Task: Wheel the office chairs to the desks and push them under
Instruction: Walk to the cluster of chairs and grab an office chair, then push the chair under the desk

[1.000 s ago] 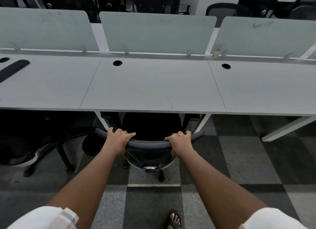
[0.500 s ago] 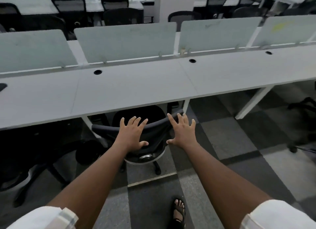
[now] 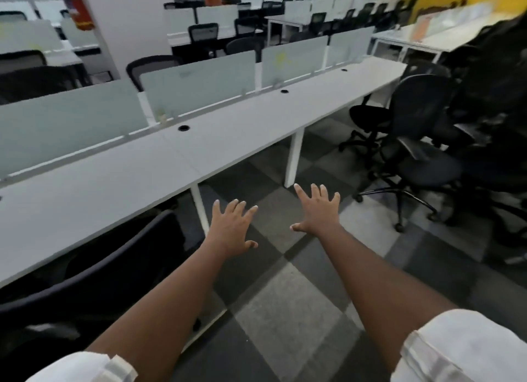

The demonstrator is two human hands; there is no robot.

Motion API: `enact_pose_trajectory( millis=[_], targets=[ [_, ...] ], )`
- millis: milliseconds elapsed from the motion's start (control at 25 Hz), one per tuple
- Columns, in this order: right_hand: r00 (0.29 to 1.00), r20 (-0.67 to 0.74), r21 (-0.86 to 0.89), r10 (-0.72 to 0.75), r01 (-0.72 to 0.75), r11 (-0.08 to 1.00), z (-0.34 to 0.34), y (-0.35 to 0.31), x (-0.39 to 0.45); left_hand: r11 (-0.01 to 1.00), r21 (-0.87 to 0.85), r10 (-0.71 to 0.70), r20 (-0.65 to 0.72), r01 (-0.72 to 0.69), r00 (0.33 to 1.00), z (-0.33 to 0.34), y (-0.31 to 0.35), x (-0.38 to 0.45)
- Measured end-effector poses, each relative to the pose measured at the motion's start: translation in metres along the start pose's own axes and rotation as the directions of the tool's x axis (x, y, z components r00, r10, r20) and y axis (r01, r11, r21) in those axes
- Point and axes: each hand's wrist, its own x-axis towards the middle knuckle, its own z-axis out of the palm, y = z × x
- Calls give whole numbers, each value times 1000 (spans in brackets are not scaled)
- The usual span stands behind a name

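Your left hand (image 3: 232, 229) and right hand (image 3: 316, 210) are both stretched out in front of you, fingers spread and straight, palms down, holding nothing and touching nothing. They hover over the grey and dark checkered carpet floor (image 3: 285, 310), side by side with a clear gap between them.

The black office chair with the curved backrest (image 3: 94, 279) sits to your lower left, tucked under the long white desk top (image 3: 119, 179); its backrest top edge runs roughly parallel to the desk's front edge and the seat points in under the desk. It is beside your left forearm, behind and left of your left hand, apart from it.

The desk's long axis runs from lower left to upper right. Its front edge lies just left of your left hand, and a white desk leg (image 3: 199, 207) stands right by that hand's fingers. Frosted pale green divider panels (image 3: 199, 79) line the desk's far edge.

Open floor spreads ahead and right of your right hand. Beyond it, well apart, a cluster of loose black swivel chairs (image 3: 422, 142) stands by the desk's far end, their facing mixed.
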Motion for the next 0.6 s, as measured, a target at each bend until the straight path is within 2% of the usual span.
enact_pose_trajectory(
  millis=[200,360,480,600],
  targets=[
    [985,-12,36,172,-171,985,15,175,4,990,38,140,-37,-139,989,-38,140,124],
    [934,20,51,357,-358,932,9,327,-10,970,74,235,-53,-230,971,-78,255,206],
    [878,58,46,475,-478,877,2,410,-16,942,130,320,-75,-309,944,-104,320,257],
    [849,54,75,525,-528,846,3,456,-4,930,148,350,-67,-338,934,-119,350,311]
  ],
)
